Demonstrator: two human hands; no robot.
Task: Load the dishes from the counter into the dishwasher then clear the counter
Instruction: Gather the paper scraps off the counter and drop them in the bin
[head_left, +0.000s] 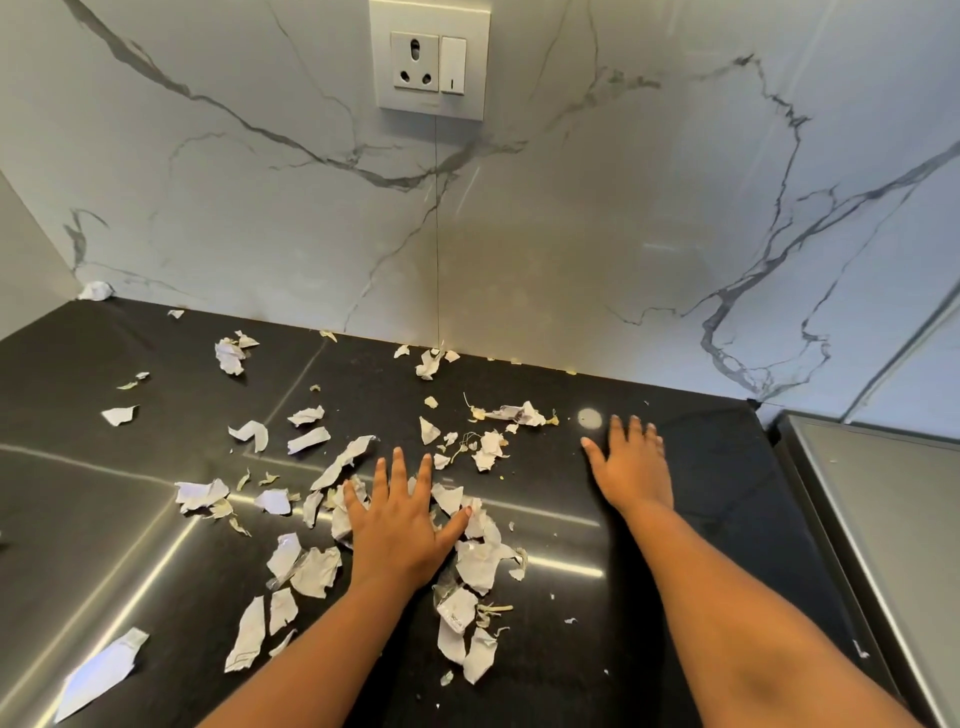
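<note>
A: Paper scraps (475, 564), torn white bits, scattered over the black counter (675, 597). They're thickest under and around the left hand (397, 525).

B: Hand states?

A: Left hand lies palm down on the pile, fingers straight and spread, gripping nothing. Right hand (631, 470) is also flat with straight fingers, on bare counter, apart from the main pile and just right of a smaller cluster (488, 447).

B: How will the scraps handle?

A: Probably very light, limp and easy to scatter. The glossy counter should let them slide. Pinching pieces one by one looks slow, so better to rake them together with flat palms and scoop from the pile's edges. Dry plant bits (496, 608) are mixed in and likely crumbly.

B: Any outliers?

A: Yes. A crumpled ball (96, 290) sits in the far left corner against the wall, with small flecks along the wall joint.

B: Surface and room?

A: The counter is dark polished stone with seams and shows strip-light reflections. Behind it is a white veined marble wall (571, 234) with a socket plate (430, 60) up top. A steel surface (883, 509) adjoins the counter on the right.

B: Step?

A: It looks like the counter-clearing part, barely begun.
</note>
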